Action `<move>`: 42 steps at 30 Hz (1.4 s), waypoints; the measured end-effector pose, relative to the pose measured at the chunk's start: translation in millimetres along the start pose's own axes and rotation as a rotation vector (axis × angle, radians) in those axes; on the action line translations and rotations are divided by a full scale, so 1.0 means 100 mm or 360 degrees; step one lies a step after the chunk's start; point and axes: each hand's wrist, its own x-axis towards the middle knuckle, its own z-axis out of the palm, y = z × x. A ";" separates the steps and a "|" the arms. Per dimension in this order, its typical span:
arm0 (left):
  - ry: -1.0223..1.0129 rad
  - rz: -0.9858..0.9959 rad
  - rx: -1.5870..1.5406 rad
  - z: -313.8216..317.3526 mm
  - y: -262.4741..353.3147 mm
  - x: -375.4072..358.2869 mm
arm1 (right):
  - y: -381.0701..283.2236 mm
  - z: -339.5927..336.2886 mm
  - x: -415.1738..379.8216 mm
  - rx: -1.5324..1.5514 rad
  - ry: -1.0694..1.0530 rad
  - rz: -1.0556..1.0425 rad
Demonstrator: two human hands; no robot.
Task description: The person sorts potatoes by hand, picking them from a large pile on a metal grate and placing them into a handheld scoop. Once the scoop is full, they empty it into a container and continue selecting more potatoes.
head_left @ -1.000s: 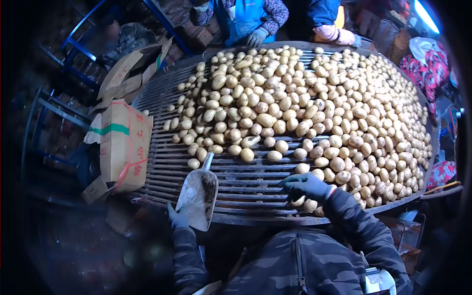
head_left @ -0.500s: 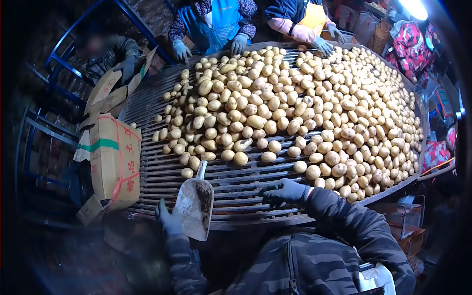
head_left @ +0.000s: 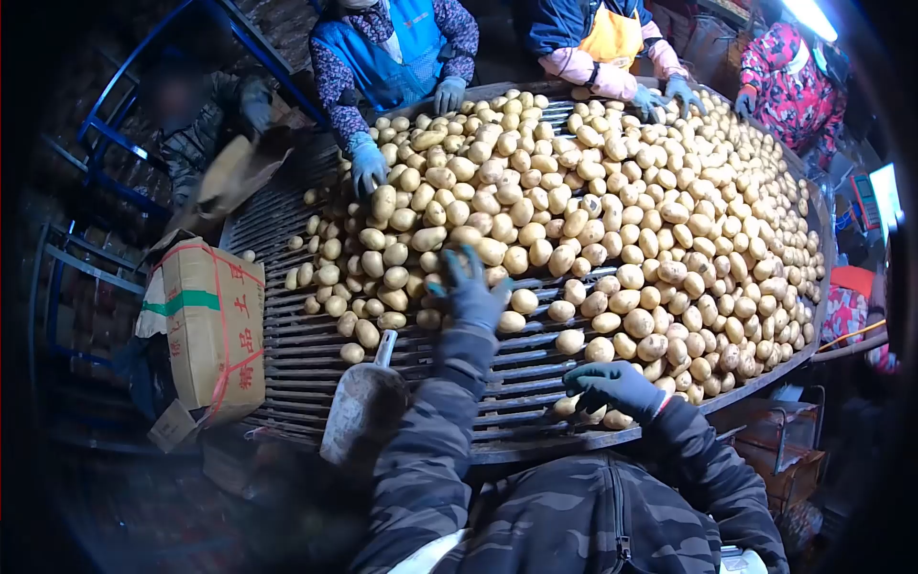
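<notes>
My left hand (head_left: 475, 295), in a grey-blue glove, reaches over the slatted table with fingers spread, touching or just above the near edge of the potato pile (head_left: 535, 206). Nothing is gripped in it. My right hand (head_left: 620, 388), gloved too, is over the front of the table beside a few potatoes, palm down with fingers loosely extended and apart. A metal scoop (head_left: 363, 407) lies at the table's front edge, left of my left forearm, its handle pointing to the pile.
An open cardboard box (head_left: 215, 330) with red strapping stands at the left edge. Two co-workers' gloved hands rest on potatoes across the table; another person handles cardboard (head_left: 229, 177) at the far left. A person in a red patterned coat (head_left: 789, 86) stands at the far right.
My left hand has moved from beside the scoop up and right to the potatoes. My right hand has shifted slightly right. A co-worker's hand has moved forward onto the pile.
</notes>
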 end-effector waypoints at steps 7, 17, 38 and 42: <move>-0.0538 0.0627 -0.0706 0.42 0.42 -0.96 | -0.39 0.08 0.03 -0.0114 -0.0052 -0.0239; 0.0269 -0.0865 -0.0083 -1.44 -2.75 -2.22 | -0.08 0.52 0.50 -0.0157 -0.0392 -0.0078; -0.0297 -0.0363 -0.1112 -2.46 -2.16 -1.91 | -0.54 0.97 0.16 -0.0423 -0.0183 -0.0858; -0.0538 0.0293 -0.0666 -2.67 -1.02 -1.52 | -0.60 0.76 0.03 -0.1182 -0.0083 -0.1031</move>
